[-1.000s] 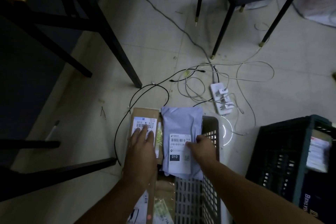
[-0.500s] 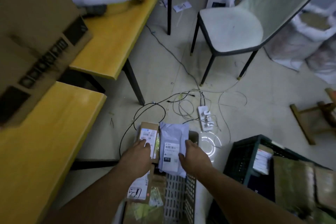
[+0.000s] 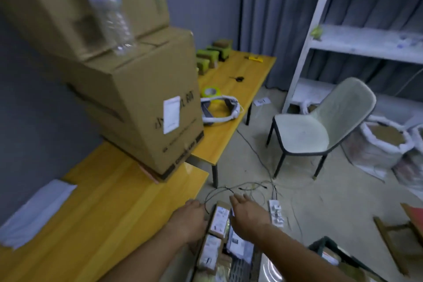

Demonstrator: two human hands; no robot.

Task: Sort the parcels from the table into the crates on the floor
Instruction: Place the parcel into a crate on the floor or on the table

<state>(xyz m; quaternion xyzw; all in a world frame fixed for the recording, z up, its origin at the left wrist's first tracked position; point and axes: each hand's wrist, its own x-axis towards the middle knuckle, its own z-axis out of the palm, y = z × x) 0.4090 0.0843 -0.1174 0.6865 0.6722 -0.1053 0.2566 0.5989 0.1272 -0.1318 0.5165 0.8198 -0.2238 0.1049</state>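
Note:
My left hand [image 3: 190, 220] and my right hand [image 3: 248, 213] hover empty just above the pale crate [image 3: 243, 268] on the floor. My right hand's fingers are spread; my left hand's hang loosely curled. Between them in the crate lies a brown labelled parcel [image 3: 220, 220], with a second labelled parcel [image 3: 209, 255] and a grey mailer bag [image 3: 239, 244] behind it. A flat pale parcel [image 3: 34, 213] lies on the yellow table [image 3: 109, 220] at the left. Part of a dark green crate [image 3: 322, 245] shows at the bottom right.
Two big cardboard boxes [image 3: 148, 103] are stacked on the table with a water bottle [image 3: 105, 4] on top. Further back lie small green-taped packs [image 3: 210, 55], a tape roll [image 3: 210, 92] and a white headset [image 3: 220, 109]. A chair [image 3: 306, 133], power strip [image 3: 277, 213], cables, shelving [image 3: 357, 43] and sacks [image 3: 384, 144] crowd the floor.
My head has tilted up from the floor to the tables and room. Both hands have lifted off the brown parcel and the grey mailer, which stay in the pale crate.

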